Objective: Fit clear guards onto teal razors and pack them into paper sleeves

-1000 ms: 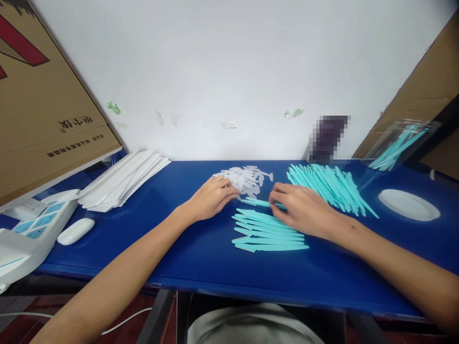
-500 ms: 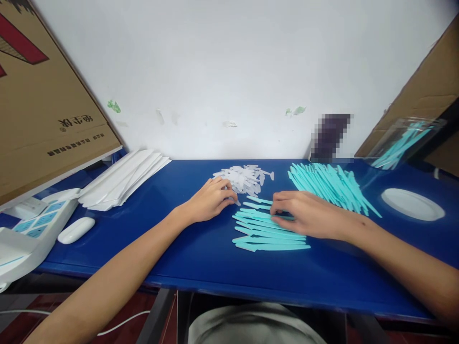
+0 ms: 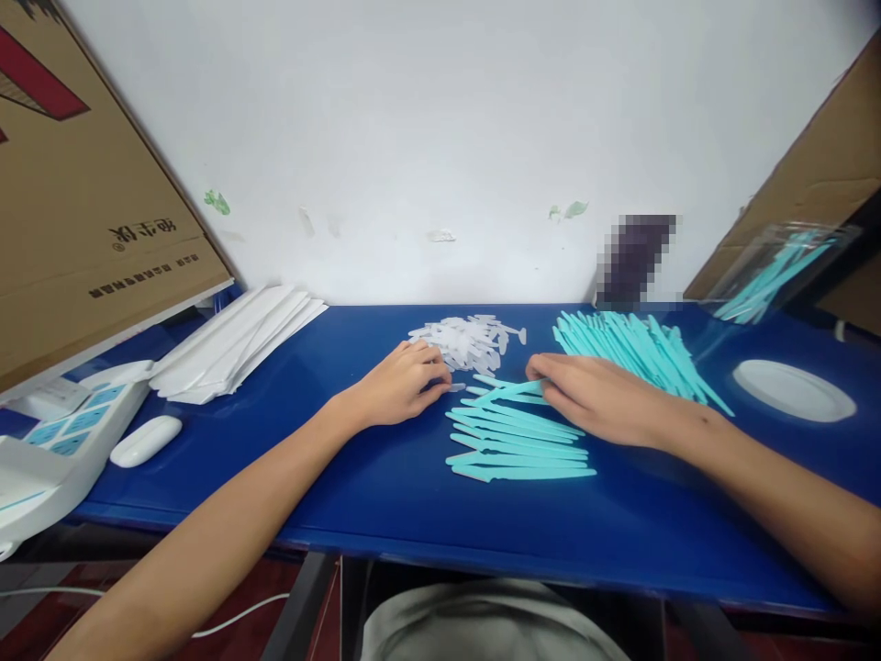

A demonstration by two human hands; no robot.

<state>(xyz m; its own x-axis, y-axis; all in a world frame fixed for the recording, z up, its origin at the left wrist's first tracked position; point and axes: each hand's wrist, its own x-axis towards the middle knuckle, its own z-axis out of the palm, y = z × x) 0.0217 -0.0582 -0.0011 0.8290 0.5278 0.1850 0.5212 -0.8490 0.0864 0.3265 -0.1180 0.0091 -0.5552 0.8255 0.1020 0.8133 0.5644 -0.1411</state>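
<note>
My left hand [image 3: 411, 384] is closed, its fingertips pinching a small translucent blade cap [image 3: 457, 387]. Just beyond it lies a heap of similar caps [image 3: 468, 344]. My right hand [image 3: 585, 395] is closed on the end of a turquoise eyebrow razor [image 3: 506, 392], whose other end points left toward the cap. This razor lies slanted across a loose row of several turquoise razors [image 3: 519, 450], arranged roughly side by side on the blue table [image 3: 385, 496]. The right fingertips are partly hidden behind the hand.
A larger pile of turquoise razors [image 3: 633, 353] sits behind my right hand. Farther right are a clear container [image 3: 775, 275] with razors and a white oval dish [image 3: 795, 390]. White paper sheets [image 3: 234, 344], a white oval case [image 3: 146, 442] and a power strip [image 3: 83, 431] are at left.
My right hand has shifted slightly away from me and now holds one razor at a slant over the row. The cap in my left hand has turned more level.
</note>
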